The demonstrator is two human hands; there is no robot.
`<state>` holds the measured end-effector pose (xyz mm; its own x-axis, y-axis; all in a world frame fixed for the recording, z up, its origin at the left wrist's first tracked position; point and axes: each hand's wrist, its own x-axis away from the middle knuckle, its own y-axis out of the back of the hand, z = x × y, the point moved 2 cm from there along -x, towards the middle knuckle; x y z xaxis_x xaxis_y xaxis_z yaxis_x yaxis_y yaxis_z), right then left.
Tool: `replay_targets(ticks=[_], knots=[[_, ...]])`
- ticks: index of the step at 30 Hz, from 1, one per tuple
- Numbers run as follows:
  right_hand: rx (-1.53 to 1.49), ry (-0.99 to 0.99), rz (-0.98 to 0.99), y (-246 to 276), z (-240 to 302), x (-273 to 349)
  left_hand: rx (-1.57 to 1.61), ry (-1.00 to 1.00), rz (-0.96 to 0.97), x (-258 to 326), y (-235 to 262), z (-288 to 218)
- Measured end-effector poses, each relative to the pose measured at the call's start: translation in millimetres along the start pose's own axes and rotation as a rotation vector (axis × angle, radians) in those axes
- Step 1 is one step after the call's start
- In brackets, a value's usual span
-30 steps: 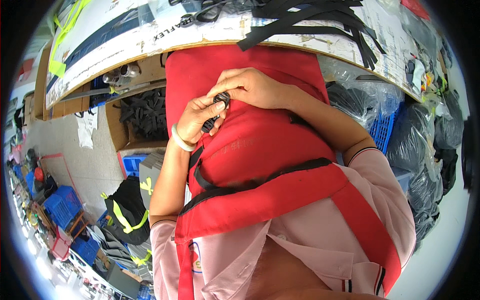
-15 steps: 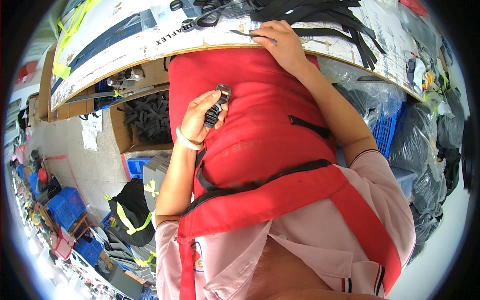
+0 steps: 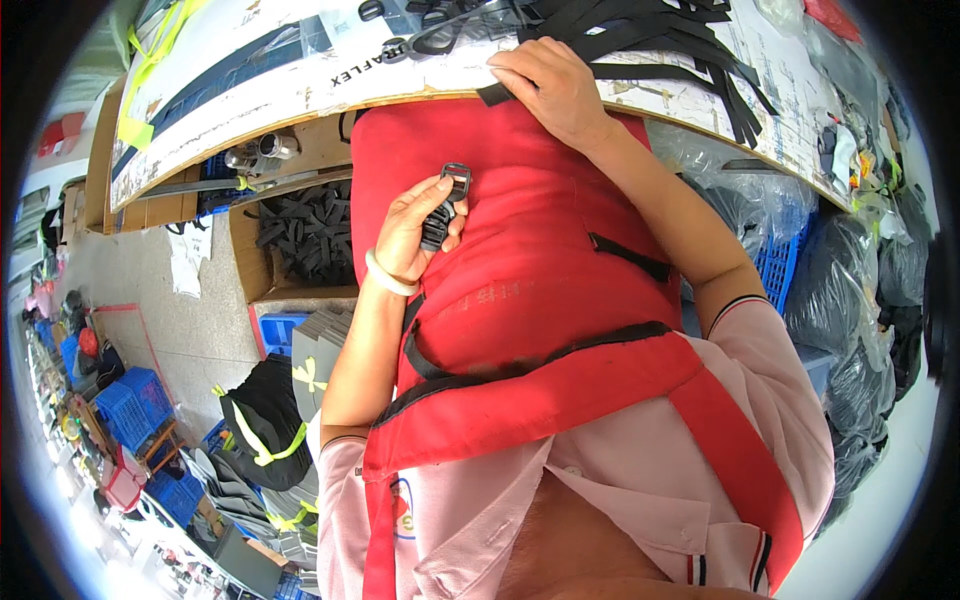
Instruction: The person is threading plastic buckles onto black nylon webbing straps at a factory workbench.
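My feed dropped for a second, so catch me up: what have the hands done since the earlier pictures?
The right hand let go of the black buckle and reached up to the black straps on the table, where it now rests on a strap end. The left hand kept holding the buckle against the red life vest, barely shifting. The vest stayed put.

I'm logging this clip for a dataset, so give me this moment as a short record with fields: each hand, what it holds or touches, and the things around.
left hand: grips a black plastic strap buckle against the red fabric life vest
right hand: rests on the black webbing straps at the workbench edge
workbench: white-covered board
below bench: cardboard box of black straps
right side: blue plastic crate, black bags
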<state>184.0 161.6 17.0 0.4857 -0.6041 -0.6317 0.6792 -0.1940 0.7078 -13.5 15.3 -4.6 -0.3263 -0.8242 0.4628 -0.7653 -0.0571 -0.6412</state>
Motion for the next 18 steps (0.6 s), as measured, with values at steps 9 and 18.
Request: replay_targets(ticks=[9,18], knots=[[-0.021,-0.08,0.072,10,9,7,0.038,-0.011,0.007,0,5,1],[0.023,-0.115,0.15,2,-3,22,0.024,-0.029,0.009,-2,2,1]])
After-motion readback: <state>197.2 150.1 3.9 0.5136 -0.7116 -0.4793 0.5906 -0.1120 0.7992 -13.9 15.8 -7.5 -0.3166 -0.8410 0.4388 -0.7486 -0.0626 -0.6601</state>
